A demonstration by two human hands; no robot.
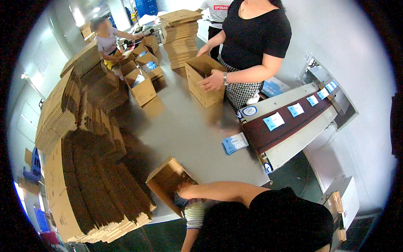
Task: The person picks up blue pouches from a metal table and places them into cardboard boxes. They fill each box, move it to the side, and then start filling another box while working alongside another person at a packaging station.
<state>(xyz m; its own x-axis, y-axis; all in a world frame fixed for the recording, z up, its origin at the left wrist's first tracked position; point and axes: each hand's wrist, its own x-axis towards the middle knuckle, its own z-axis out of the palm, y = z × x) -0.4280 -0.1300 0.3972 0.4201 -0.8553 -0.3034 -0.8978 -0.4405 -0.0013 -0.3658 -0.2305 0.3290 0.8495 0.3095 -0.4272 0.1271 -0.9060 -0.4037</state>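
An open cardboard box (164, 179) lies tipped on its side at the near edge of the grey table (184, 126). My right hand (185, 191) reaches across from the right into its opening, fingers curled at the rim. My left hand (183, 201), above a striped cuff, comes up from below and is mostly hidden inside the box beside something dark bluish. Whether either hand grips anything is unclear. A blue flat pack (235, 143) lies on the table to the right of the box.
A sloping conveyor (289, 126) carrying blue packs (273, 121) ends at the table's right. A person in a black top holds a box (203, 80) across the table. Flat cartons (84, 159) are stacked at the left, more (180, 33) at the back, and filled boxes (140, 86) beside another person.
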